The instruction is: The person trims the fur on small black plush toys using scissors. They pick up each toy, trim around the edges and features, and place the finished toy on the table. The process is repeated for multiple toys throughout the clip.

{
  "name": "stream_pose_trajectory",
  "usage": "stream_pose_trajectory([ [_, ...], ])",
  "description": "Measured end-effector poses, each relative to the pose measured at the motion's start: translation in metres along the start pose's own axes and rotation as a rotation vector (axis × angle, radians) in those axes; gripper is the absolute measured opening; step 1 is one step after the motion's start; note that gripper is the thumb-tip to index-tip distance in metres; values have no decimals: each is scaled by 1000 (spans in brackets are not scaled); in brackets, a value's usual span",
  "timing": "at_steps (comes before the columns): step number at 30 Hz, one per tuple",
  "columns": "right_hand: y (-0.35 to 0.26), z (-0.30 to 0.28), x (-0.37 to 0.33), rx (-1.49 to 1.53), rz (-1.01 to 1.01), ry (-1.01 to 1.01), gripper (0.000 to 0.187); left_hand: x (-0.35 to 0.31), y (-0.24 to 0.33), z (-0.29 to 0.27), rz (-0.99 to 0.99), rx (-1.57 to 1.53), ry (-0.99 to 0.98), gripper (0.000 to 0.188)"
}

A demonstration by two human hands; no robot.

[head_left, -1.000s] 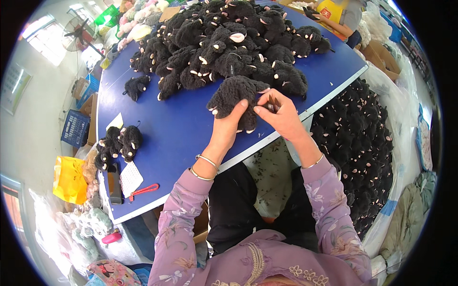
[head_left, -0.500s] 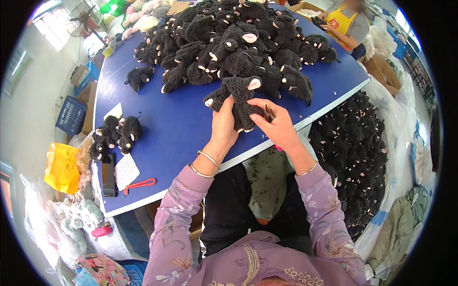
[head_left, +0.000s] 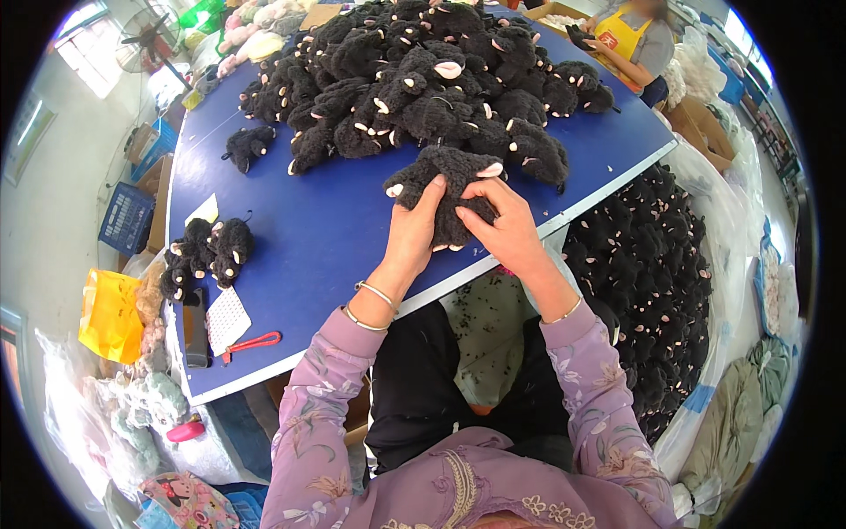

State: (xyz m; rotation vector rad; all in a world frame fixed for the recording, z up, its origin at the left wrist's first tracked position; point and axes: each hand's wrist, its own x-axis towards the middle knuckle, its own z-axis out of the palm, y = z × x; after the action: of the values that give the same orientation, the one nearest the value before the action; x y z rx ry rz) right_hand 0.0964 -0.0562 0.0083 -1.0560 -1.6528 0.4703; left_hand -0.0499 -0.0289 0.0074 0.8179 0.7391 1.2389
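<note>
"One blue table (head_left: 308, 229) filled the middle; what lay on it?"

"A heap of black plush toys (head_left: 388, 97), toward the far side."

"And the held toy (head_left: 454, 167)?"

"Near the table's closer edge: the left hand (head_left: 414, 231) gripped its left side, thumb on top, while the right hand (head_left: 511, 231) pinched its fur between thumb and forefinger, beside a pink ear (head_left: 491, 170)."

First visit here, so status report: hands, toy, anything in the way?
Left hand holding black plush toy over blue table; right hand touching it. Plush pile just beyond, not blocking.
</note>
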Motion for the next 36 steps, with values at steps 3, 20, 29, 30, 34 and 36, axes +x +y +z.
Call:
stream_pose_trajectory([
  [3,-1,-5,-1,-65,88,-66,19,-1,1,-1,-76,36,-7,32],
  [20,-2,-18,-1,-120,163,-233,17,-4,8,3,-180,57,46,37],
  [29,8,-29,4,422,475,26,14,-5,0,-8,-181,400,-339,24],
  [30,8,-32,3,498,547,24,15,-4,1,-7,-177,400,-322,24],
  [34,7,-30,5,720,599,110,17,-2,3,-8,-138,349,-289,20],
  [36,8,-31,6,809,617,117,27,-2,3,-9,-124,315,-274,18],
])
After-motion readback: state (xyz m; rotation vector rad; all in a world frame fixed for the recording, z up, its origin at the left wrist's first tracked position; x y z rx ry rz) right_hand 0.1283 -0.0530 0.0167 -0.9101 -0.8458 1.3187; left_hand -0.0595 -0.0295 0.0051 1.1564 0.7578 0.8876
